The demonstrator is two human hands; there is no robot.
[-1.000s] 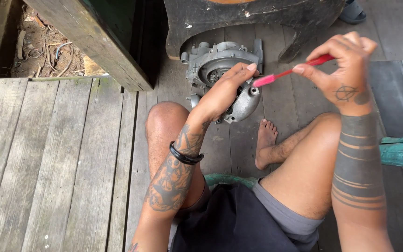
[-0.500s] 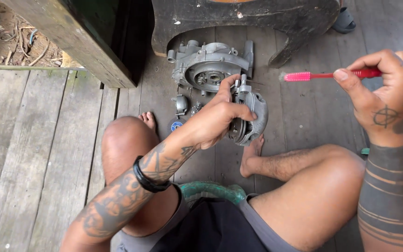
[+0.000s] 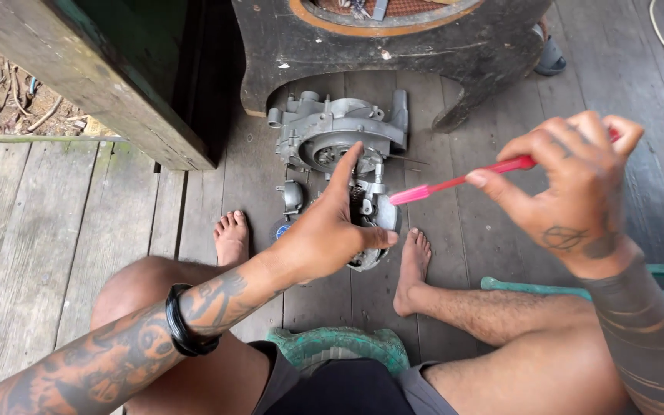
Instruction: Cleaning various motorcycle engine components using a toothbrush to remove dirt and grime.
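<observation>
— Pinched tight round the red brush handle point(image 3: 501, 166) between thumb and fingers of the right hand point(image 3: 578, 192) — held up in the air, pink head pointing left toward the small engine part point(image 3: 370, 219).

— And the left hand point(image 3: 332, 230)?

— Cupped over that small grey metal part, index finger stretched forward, thumb tucked under at the near side. Looks wrapped on it, though palm hides most of the contact.

— Whereabouts on the floor?

— Mid-way across the dark wooden floorboards point(image 3: 470, 107), between the two bare feet point(image 3: 232, 238), just this side of the larger engine casing point(image 3: 340, 131) lying by the foot of the black wooden stand point(image 3: 393, 54).

— Handling?

— Cast metal by the look — probably heavy for its bulk, rigid, likely greasy and so slippery. Best taken round the solid outer body, not by thin fins or loose fittings. Brush by contrast light, slightly springy, fine held at the handle end.
</observation>
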